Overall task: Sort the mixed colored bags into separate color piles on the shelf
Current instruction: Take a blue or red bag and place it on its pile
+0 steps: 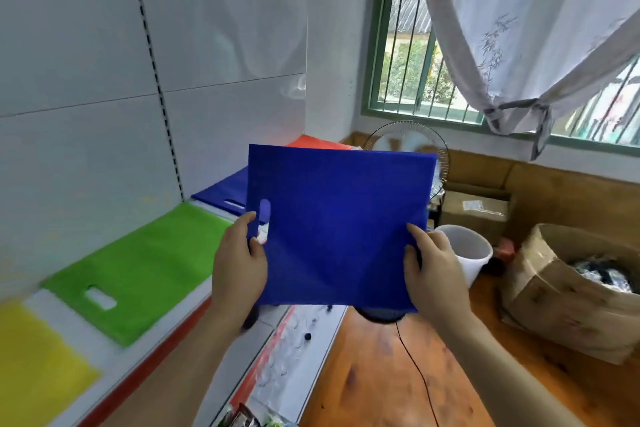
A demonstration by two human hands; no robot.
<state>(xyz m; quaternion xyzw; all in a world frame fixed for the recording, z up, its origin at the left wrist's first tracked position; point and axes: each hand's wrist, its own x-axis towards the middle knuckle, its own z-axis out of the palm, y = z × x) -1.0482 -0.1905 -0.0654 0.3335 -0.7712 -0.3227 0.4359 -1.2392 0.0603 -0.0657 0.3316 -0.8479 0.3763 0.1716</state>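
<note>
2 hands (239,262) (431,267), blue bag (339,222), unlabelled

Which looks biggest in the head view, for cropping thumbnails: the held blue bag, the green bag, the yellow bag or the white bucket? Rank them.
1. Held blue bag, nearest the camera, so its lead is partly nearness.
2. Green bag.
3. Yellow bag, cut off by the frame edge, so unsure.
4. White bucket, partly hidden.
</note>
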